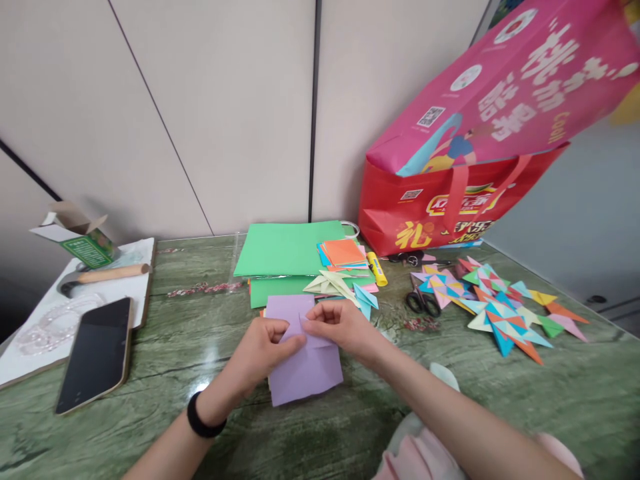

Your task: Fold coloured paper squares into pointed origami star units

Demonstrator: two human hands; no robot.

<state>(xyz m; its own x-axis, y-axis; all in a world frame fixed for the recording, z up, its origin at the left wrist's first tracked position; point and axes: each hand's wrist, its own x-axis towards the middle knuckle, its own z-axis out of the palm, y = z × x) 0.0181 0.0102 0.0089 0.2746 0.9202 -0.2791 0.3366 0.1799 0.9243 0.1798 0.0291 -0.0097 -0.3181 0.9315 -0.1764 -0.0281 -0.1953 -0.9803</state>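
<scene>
Both of my hands pinch a small folded purple paper [318,341] above larger purple sheets [305,380] on the green table. My left hand [267,347], with a black band on its wrist, has thumb and forefinger closed at the paper's left side. Thumb and fingers of my right hand [345,327] are closed on its upper right part. Just beyond lie pale green folded pieces [333,285], light blue folded pieces [366,299], a stack of small coloured squares [343,253] and green sheets [287,248].
A yellow glue stick [377,269], black scissors [423,301] and colourful paper stars [505,317] lie to the right, below red [390,213] and pink bags [445,100]. A phone [97,353], a wooden-handled tool [113,273] and an open box [83,240] are at left.
</scene>
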